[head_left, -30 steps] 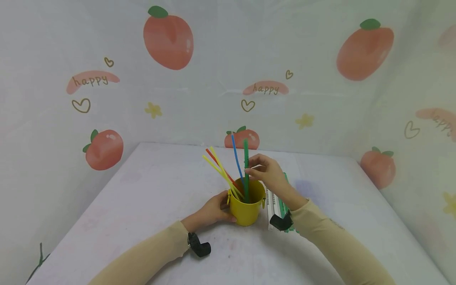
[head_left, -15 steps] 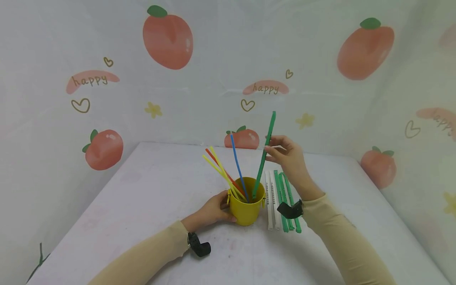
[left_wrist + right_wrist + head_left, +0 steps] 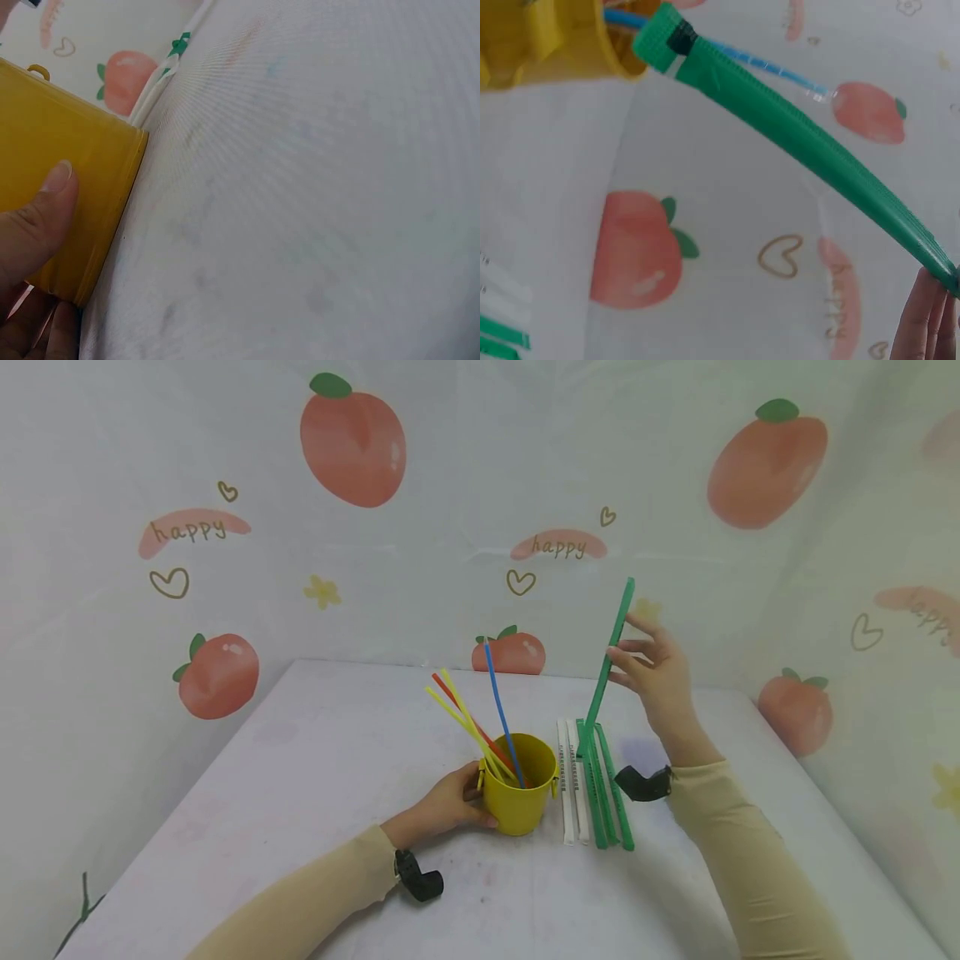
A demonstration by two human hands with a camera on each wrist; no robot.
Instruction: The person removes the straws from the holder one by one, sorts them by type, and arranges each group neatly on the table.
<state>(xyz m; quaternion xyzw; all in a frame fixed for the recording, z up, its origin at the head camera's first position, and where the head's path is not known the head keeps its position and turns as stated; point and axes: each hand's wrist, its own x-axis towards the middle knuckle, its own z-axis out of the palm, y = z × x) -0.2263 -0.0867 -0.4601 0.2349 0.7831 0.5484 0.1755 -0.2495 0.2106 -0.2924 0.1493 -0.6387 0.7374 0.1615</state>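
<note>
A small yellow bucket [image 3: 519,800] stands on the white table [image 3: 300,777] with yellow, red and blue sticks [image 3: 498,710] leaning out of it. My left hand [image 3: 450,802] grips the bucket's left side; the thumb [image 3: 37,217] lies on the yellow wall [image 3: 75,195]. My right hand [image 3: 654,672] holds a long green stick [image 3: 606,667] nearly upright, its lower end just above the sticks lying right of the bucket. In the right wrist view the green stick [image 3: 795,135] runs diagonally, with fingertips [image 3: 930,322] at the lower right.
Two white sticks [image 3: 568,785] and several green sticks [image 3: 606,793] lie side by side on the table right of the bucket. A peach-printed cloth [image 3: 352,439] hangs behind and at both sides. Black wrist mounts [image 3: 418,878] sit on both forearms.
My right hand has lifted the green stick out of the bucket and carried it rightwards, over the sticks lying on the table. The left hand and bucket have stayed put.
</note>
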